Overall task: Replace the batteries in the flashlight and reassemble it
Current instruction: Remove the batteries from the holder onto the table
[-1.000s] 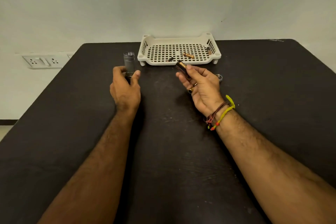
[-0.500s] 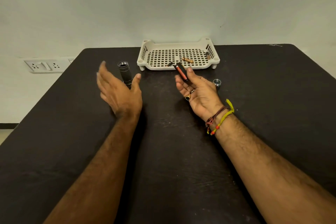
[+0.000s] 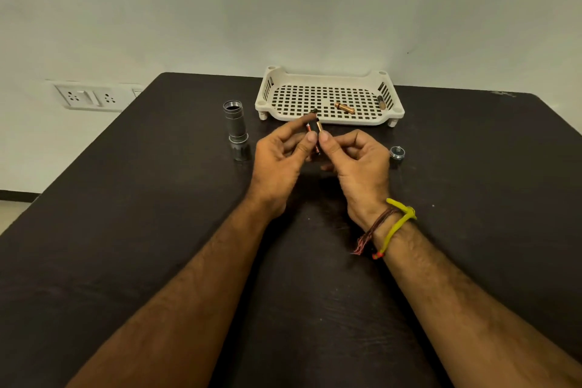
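Both hands meet over the middle of the black table around a small black battery holder with copper-coloured batteries in it. My right hand pinches the holder between thumb and fingers. My left hand pinches it from the left with thumb and forefinger. The silver flashlight body stands upright, open end up, to the left of my hands and apart from them. The flashlight's tail cap with its spring lies on the table right of my right hand.
A white perforated plastic tray sits at the table's far edge with two loose batteries in it. A wall socket plate is on the wall at the left. The black table spreads wide around my arms.
My left hand let go of the flashlight body, swung right and took hold of the battery holder held by my right hand. The flashlight body stays standing.
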